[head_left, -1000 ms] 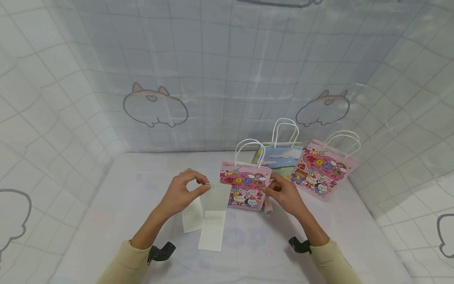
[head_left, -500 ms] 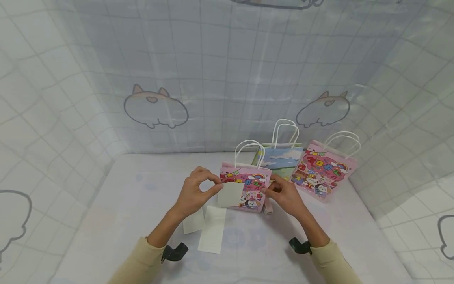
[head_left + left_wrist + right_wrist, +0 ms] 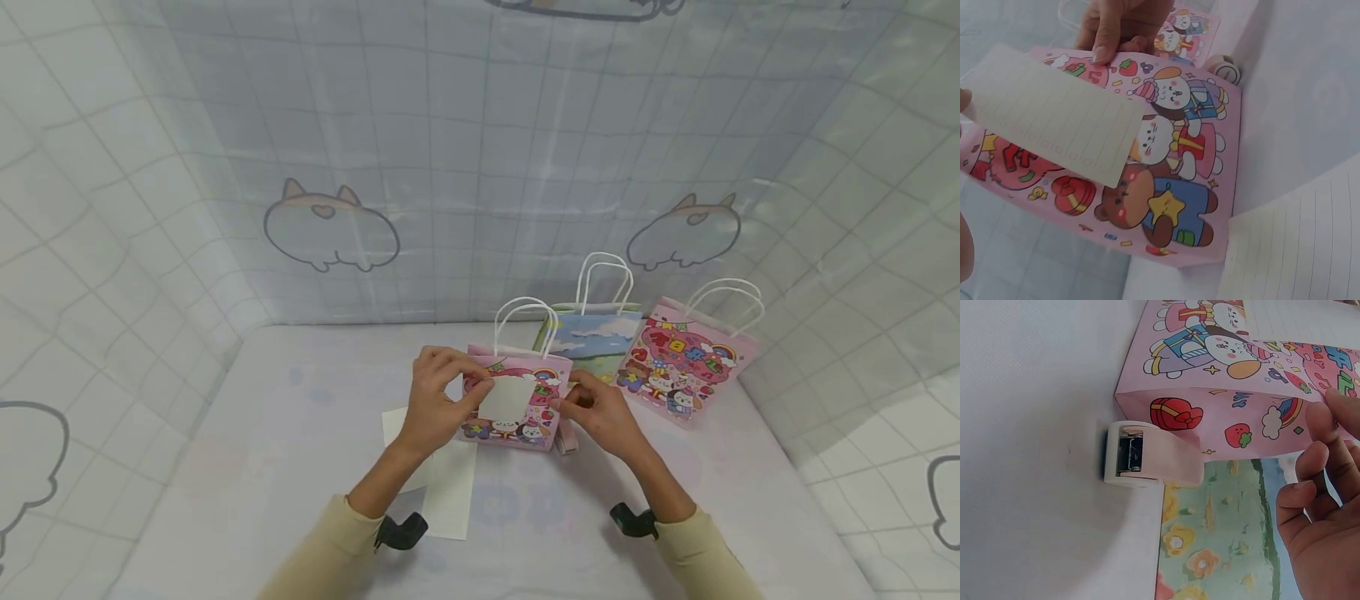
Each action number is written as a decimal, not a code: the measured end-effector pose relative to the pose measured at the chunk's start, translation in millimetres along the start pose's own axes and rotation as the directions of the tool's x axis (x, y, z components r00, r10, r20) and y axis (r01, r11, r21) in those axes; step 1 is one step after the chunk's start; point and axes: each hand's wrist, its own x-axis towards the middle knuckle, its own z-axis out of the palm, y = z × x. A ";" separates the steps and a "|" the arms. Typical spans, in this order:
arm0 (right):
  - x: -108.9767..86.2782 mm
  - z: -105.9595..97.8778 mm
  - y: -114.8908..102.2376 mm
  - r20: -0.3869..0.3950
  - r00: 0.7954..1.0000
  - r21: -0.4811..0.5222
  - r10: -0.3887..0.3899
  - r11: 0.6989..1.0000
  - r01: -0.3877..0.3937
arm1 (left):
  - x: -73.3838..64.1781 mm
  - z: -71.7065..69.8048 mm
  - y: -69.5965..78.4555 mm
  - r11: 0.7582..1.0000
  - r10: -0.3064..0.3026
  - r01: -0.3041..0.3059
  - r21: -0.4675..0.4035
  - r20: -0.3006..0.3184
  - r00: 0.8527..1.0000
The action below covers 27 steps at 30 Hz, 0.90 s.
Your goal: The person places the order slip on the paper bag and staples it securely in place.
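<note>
A pink paper gift bag (image 3: 555, 375) with cartoon animals and white handles stands upright, tilted in the left wrist view. Between thumb and fingertips my left hand (image 3: 438, 408) pinches a small ruled sheet of notepaper (image 3: 506, 400) by its upper left corner. The sheet overlaps the bag's front print; its lines show clearly in the left wrist view. My right hand (image 3: 603, 412) grips the bag's right side edge, thumb on the front and the other fingers curled. Close against the bag's side lies a small pink-and-white stapler (image 3: 1160, 456), partly hidden in the head view.
More ruled sheets (image 3: 452, 500) lie on the table in front of the bag, partly under my left forearm. Behind stands a landscape-print gift bag (image 3: 596, 337). A second pink gift bag (image 3: 686, 358) leans at the right. A grid-patterned backdrop (image 3: 450, 208) rises behind the table.
My left hand has carried the sheet up and to the right, from above the loose sheets to the front of the bag. The right hand keeps its hold on the bag's edge.
</note>
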 end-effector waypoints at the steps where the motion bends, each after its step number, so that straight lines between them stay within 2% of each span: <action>1: 0.1 0.0 0.5 -0.001 1.000 -0.003 0.005 1.000 -0.005 | 0.5 2.2 -0.4 1.000 0.005 -0.005 0.005 -0.021 1.000; 5: 0.1 -0.3 1.6 0.002 1.000 -0.006 0.011 1.000 -0.011 | 1.3 10.2 -2.1 0.999 0.017 -0.014 0.032 -0.097 0.995; 8: -0.3 -0.4 1.0 0.005 1.000 0.000 0.006 1.000 -0.006 | 1.9 14.7 -3.1 0.999 0.020 -0.014 0.046 -0.132 0.991; 16: -1.0 -0.5 1.2 0.005 1.000 -0.007 -0.003 1.000 0.003 | 5.6 22.2 -6.8 0.998 0.017 -0.008 0.058 -0.160 0.987; 21: -0.4 0.2 3.6 0.004 1.000 -0.011 -0.010 1.000 0.010 | 6.3 26.7 -9.4 0.997 0.026 -0.011 0.075 -0.206 0.978; 24: -0.4 0.0 2.4 0.007 1.000 -0.008 -0.017 1.000 0.017 | 5.7 28.2 -8.9 0.997 0.007 0.012 0.081 -0.226 0.974; 27: -0.4 0.0 0.2 0.013 1.000 -0.002 -0.015 1.000 0.015 | 5.7 28.9 -7.6 0.998 -0.024 0.036 0.052 -0.216 0.976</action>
